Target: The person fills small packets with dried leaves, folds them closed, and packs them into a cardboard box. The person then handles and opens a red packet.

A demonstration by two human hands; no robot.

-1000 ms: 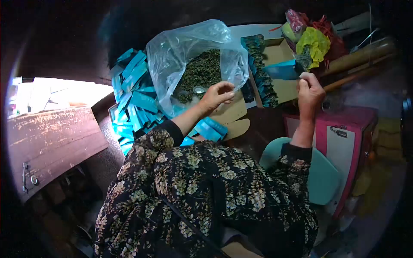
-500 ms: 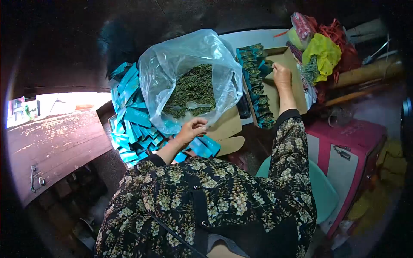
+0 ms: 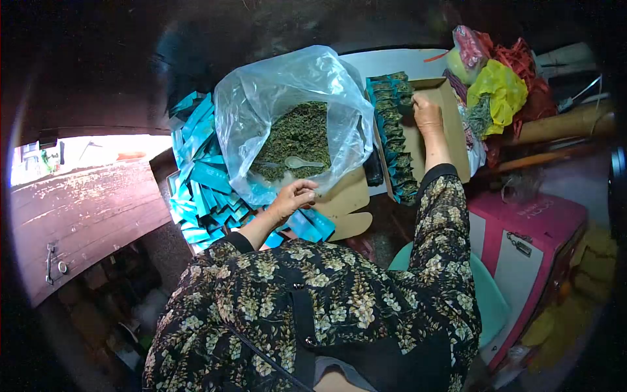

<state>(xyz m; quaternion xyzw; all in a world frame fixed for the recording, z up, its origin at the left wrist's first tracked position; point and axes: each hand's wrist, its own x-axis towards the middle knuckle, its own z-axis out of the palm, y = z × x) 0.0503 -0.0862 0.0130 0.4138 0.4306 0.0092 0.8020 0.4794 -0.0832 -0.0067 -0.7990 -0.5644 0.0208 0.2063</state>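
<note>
My right hand [image 3: 428,116] is inside a shallow cardboard box [image 3: 450,124], its fingertips pinched together beside the far end of a row of filled dark-and-teal packets [image 3: 390,134]. Whether a packet is between those fingertips is hidden. My left hand [image 3: 294,198] hovers at the near rim of a large clear plastic bag [image 3: 241,111], fingers loosely curled and apart, with nothing visible in them. Inside the bag lies a heap of dark green dried leaves [image 3: 297,130], and a clear plastic spoon [image 3: 305,163] rests on it.
Many flat teal packets [image 3: 202,179] are piled left of the bag. Brown cardboard flaps [image 3: 349,202] lie in front of it. A yellow plastic bag [image 3: 499,95] and other bundles sit at the right. A pink-and-white cabinet [image 3: 522,222] and a green stool [image 3: 490,294] stand near me.
A packet that tilted out toward my right hand now stands against the row. My right hand has barely moved, and my left hand stays by the bag. The whole view has shifted slightly.
</note>
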